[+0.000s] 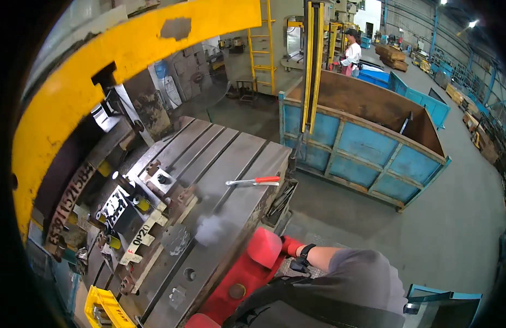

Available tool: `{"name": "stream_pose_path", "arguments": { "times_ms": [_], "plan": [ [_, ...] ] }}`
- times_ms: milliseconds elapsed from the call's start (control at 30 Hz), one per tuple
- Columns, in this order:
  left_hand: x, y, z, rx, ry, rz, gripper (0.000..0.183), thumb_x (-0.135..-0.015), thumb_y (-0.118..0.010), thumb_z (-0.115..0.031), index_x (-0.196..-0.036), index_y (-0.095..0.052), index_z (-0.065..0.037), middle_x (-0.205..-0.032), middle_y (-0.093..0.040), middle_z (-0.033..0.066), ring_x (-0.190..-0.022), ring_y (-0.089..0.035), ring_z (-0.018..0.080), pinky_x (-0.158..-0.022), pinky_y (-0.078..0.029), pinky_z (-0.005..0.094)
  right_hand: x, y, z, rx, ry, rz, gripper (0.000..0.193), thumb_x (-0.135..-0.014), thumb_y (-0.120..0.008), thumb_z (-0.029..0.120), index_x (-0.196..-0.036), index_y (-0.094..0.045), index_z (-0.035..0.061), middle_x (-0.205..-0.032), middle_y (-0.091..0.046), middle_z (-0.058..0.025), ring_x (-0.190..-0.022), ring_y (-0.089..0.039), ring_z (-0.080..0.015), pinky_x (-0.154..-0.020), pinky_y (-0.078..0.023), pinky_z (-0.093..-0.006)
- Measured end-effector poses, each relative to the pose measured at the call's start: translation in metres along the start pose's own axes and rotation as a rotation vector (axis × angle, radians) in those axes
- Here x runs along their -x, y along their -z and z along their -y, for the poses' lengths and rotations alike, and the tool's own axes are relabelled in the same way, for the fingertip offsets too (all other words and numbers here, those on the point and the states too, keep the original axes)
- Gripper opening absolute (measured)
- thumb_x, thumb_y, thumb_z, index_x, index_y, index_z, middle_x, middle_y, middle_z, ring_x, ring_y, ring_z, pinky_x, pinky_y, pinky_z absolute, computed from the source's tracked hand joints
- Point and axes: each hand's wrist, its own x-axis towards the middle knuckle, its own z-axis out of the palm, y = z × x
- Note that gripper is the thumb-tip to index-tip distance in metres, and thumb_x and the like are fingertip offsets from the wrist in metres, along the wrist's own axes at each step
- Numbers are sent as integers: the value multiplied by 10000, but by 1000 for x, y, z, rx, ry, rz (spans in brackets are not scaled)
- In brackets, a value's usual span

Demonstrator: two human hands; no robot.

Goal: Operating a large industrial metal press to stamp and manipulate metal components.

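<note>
Red-gloved right hand at the rounded red cover of a control housing

Well to the left of the fingers and ahead of them, a thick yellow painted metal frame curves overhead. Far left and nearer the body than the fingers is a yellow plastic crate with metal pieces inside. Next comes a cream stepped metal plate with dark lettering, left of the fingers on a grey steel bench cut with long slots. On that bench, ahead of the fingers and slightly left, lies a slim silver hand tool with a red grip. The red metal housing runs along the bench's near edge, its rounded cover just left of the fingers. The cover partly hides them, so I cannot tell whether they are clenched, released or grasping; the left hand is out of view. Ahead and right of the fingers stands a blue steel bin with a rusty interior.
</note>
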Motion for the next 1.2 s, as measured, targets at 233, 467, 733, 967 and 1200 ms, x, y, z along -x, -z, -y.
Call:
{"name": "stream_pose_path", "arguments": {
  "times_ms": [233, 467, 733, 967, 1200],
  "plan": [
    [68, 2, 61, 63, -44, 6, 321, -851, -547, -245, -1100, -567, -43, -953, -623, 97, -842, -586, 185, -668, -489, 336, 0, 15, -8, 123, 715, 126, 302, -758, -657, 218, -1020, -621, 74, -938, -647, -103, -819, -599, -194, -738, -486, -335],
    [127, -1, 77, 85, -132, -47, 311, -842, -559, -235, -1088, -573, -44, -942, -627, 99, -838, -589, 182, -659, -491, 332, -24, 6, -40, 392, 903, 117, 411, -762, -686, 258, -1124, -559, 111, -1162, -577, -43, -1070, -540, -171, -891, -436, -321],
    [139, 25, 84, 662, 350, 118, 252, -792, -618, -227, -953, -618, -34, -857, -645, 97, -759, -606, 158, -644, -485, 289, -32, 27, -34, -255, 11, 299, 468, -761, -678, 301, -1140, -538, 65, -1077, -618, -117, -1000, -581, -249, -863, -447, -339],
    [153, 164, -18, 518, 244, -142, 268, -822, -605, -225, -979, -634, -9, -871, -646, 54, -762, -617, 147, -664, -481, 272, 14, 69, 103, 47, 480, -328, 425, -766, -674, 328, -995, -607, -24, -931, -650, -188, -874, -627, -281, -756, -463, -352],
    [23, 236, -150, 766, -292, -207, 272, -921, -503, -241, -1093, -586, -46, -920, -595, -16, -783, -531, 65, -690, -418, 195, -19, 2, 205, -158, 520, -154, 396, -740, -727, 276, -1003, -607, 6, -881, -656, -106, -811, -615, -215, -731, -464, -320]
  ]
}}
